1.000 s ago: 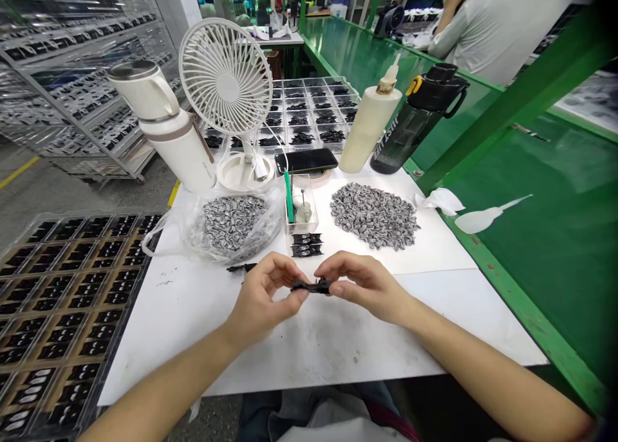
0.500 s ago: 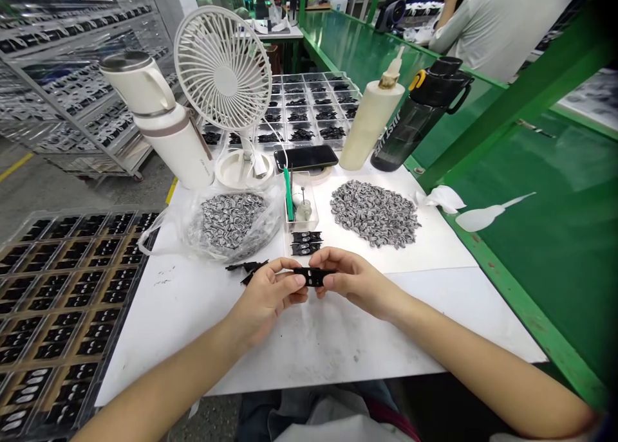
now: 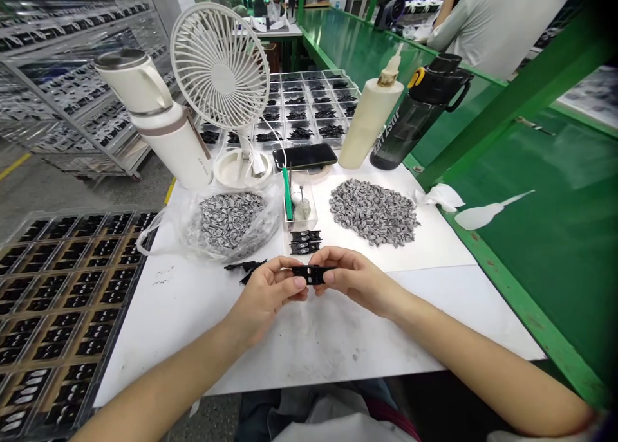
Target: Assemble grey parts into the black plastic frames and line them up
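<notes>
two hands at the desk, so what is each one doing?

the left hand [image 3: 263, 300] and the right hand [image 3: 355, 281] are both closed in a pinch on one black plastic strip [image 3: 311, 274], each gripping an end between fingers and thumb, with the strip held up over the white desk [image 3: 313, 345].

what lies nearest?

a few loose black plastic pieces [image 3: 244, 268] just beside the left hand, and a small stack of black strips [image 3: 305, 242] just ahead of the held one.

and further on?

a clear plastic box [image 3: 300, 213] with a green-handled tool [image 3: 288, 194] in it, a clear plastic bag [image 3: 230, 220] of grey curled parts, and an open pile of grey curled parts [image 3: 373, 211].
</notes>
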`<state>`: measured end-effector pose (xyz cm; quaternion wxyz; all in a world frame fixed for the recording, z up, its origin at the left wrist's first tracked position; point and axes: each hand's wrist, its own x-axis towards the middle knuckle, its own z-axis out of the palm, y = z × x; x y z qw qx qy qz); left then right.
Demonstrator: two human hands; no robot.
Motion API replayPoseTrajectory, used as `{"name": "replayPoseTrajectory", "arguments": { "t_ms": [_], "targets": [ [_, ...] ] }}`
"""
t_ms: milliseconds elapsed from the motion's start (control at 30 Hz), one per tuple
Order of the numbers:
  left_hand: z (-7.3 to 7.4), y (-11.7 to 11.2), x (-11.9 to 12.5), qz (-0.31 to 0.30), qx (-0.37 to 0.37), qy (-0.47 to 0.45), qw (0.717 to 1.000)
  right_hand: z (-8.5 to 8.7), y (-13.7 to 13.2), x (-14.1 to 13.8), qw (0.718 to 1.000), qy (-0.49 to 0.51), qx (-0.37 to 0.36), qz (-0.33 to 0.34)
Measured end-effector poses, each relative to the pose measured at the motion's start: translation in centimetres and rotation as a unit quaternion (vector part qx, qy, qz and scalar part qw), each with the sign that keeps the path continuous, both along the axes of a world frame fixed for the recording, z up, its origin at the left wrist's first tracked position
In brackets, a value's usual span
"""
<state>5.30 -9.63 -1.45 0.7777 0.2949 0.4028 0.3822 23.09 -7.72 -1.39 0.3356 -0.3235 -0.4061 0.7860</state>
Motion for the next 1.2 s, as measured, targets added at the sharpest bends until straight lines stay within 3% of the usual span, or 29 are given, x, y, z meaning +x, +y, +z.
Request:
{"name": "replayPoseTrajectory", "arguments": {
  "t_ms": [633,1200],
  "targets": [
    [0.05,0.12,-0.21,-0.009,-0.056,-0.038,0.998,-0.30,0.09,-0.03,0.999,0.018,0.037,0.032],
    [0.06,-0.02,-0.43,-0.024,-0.035,-0.011,0.999,-0.49,0.40,0.28,0.998,-0.007,0.056,0.039]
  ]
}}
